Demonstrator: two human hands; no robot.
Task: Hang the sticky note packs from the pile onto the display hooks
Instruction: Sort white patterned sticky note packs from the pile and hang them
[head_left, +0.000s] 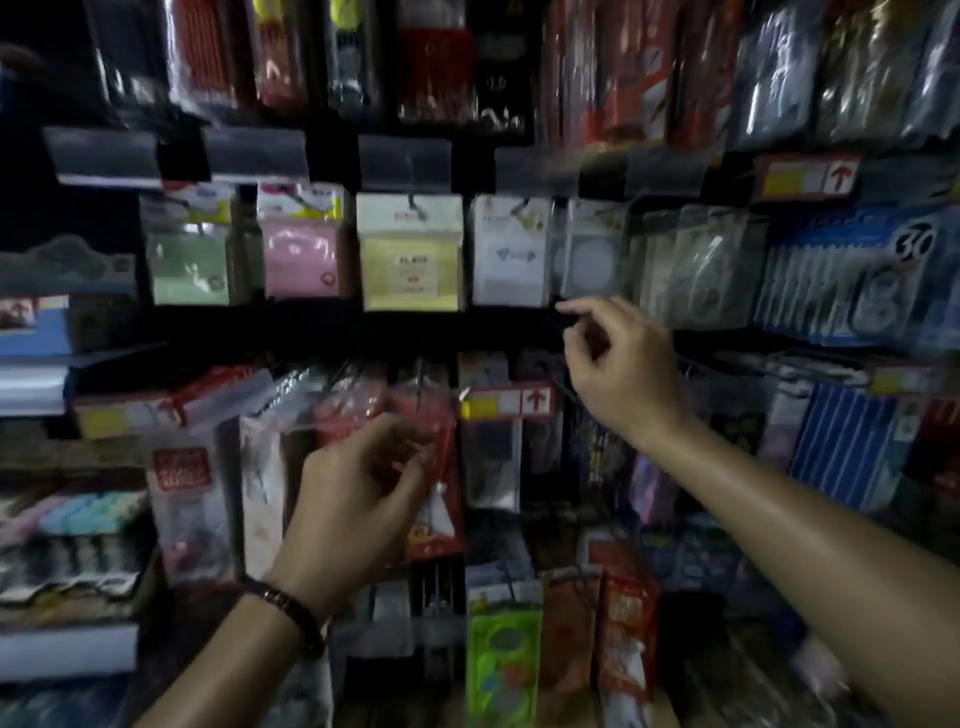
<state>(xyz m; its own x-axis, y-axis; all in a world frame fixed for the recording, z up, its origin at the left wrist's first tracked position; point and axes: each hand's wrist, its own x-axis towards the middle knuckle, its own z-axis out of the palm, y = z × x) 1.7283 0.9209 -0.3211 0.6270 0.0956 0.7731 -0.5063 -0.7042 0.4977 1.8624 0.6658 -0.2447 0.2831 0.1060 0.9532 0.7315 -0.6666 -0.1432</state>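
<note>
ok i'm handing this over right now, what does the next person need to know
Left hand: fingers curled in front of a red pack on the lower row; too blurred to tell whether anything is in its grip.
Right hand: fingers curled just below the white sticky note pack, nothing visible in them.
Done: green pack, pink pack, yellow pack and the white one hang side by side on the middle row.
Left: probably more to hang from the heap of packs at the bottom; which are sticky notes is unclear.

A green pack, pink pack, yellow pack and white pack are hung side by side on the display rack.
</note>
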